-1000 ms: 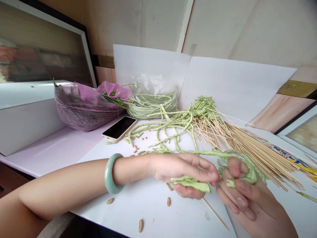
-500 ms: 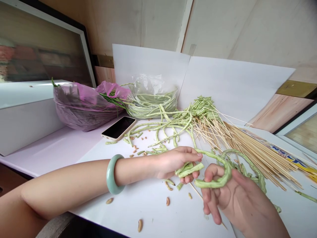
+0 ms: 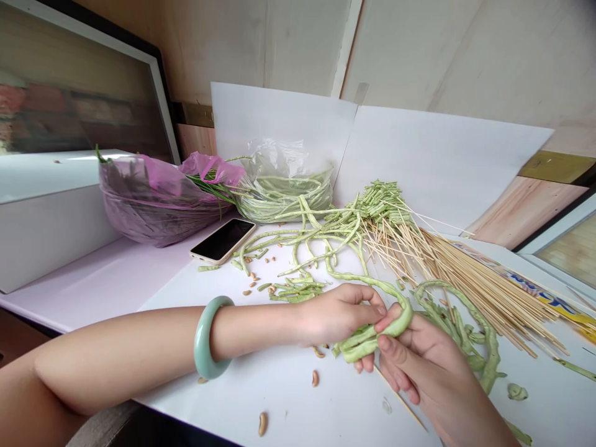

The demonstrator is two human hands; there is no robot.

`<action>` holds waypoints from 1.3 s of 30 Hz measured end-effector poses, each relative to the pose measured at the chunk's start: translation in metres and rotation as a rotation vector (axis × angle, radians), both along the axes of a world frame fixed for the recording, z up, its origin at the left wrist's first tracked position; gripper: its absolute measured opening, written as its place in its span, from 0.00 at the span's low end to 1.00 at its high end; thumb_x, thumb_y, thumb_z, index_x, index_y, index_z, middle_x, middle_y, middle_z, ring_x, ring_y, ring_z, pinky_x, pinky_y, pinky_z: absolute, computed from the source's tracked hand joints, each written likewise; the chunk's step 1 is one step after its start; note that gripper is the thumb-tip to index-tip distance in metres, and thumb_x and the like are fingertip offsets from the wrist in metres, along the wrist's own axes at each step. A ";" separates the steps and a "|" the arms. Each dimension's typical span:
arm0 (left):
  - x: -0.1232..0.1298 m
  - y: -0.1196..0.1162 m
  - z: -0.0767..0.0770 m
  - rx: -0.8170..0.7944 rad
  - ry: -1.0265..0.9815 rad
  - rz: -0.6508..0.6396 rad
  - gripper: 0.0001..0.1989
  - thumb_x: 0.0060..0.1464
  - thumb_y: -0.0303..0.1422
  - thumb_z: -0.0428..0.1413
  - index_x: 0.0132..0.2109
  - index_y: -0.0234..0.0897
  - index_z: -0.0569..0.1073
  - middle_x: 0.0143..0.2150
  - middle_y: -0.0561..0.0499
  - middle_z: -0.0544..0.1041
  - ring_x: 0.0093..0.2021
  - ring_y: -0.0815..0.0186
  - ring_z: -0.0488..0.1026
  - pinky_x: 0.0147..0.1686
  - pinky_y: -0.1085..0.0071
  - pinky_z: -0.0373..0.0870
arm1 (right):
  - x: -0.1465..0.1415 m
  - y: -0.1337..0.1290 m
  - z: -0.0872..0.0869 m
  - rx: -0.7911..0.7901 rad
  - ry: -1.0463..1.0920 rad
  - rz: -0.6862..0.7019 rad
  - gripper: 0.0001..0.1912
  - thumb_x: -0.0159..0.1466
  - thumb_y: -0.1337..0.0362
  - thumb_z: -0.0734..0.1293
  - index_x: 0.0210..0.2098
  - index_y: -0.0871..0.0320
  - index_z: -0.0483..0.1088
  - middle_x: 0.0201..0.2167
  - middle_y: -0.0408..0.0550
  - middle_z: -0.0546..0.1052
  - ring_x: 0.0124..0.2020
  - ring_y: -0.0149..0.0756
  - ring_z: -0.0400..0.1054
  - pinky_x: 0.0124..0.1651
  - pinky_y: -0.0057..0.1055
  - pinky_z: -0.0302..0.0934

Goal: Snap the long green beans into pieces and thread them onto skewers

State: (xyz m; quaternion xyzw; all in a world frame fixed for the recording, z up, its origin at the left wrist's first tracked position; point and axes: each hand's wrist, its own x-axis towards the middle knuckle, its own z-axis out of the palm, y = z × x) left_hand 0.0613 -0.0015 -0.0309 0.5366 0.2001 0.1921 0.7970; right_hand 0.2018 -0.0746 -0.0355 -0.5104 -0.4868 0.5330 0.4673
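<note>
My left hand [image 3: 342, 315], with a pale green bangle [image 3: 209, 338] on its wrist, is closed around short pieces of green long bean [image 3: 357, 345]. My right hand [image 3: 431, 363] is closed on the curled end of a whole long bean [image 3: 403, 318], bent beside those pieces. The two hands meet, fingertips nearly touching. A thin wooden skewer [image 3: 403, 400] slants out below them; its upper end is hidden by the fingers, so I cannot tell whether it runs through the pieces.
Loose long beans [image 3: 302, 233] sprawl across the white table [image 3: 223, 397]. Behind lie a phone [image 3: 223, 240], a purple bag [image 3: 162, 198] and a clear bag of beans [image 3: 288, 192]. Many skewers [image 3: 465, 279] lie right, bean pieces stacked at their far ends. Bean seeds [image 3: 263, 424] are scattered in front.
My right hand has moved left and brought the bean's curled end against the pieces in my left hand. Its fingers have closed in. My left hand has shifted slightly downward.
</note>
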 end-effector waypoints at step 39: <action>-0.010 0.002 0.005 -0.126 -0.280 -0.165 0.14 0.56 0.42 0.57 0.36 0.41 0.61 0.17 0.60 0.64 0.12 0.75 0.53 0.12 0.80 0.50 | 0.017 -0.004 0.025 0.034 0.526 0.158 0.25 0.63 0.48 0.65 0.18 0.55 0.57 0.12 0.33 0.49 0.15 0.26 0.37 0.21 0.24 0.51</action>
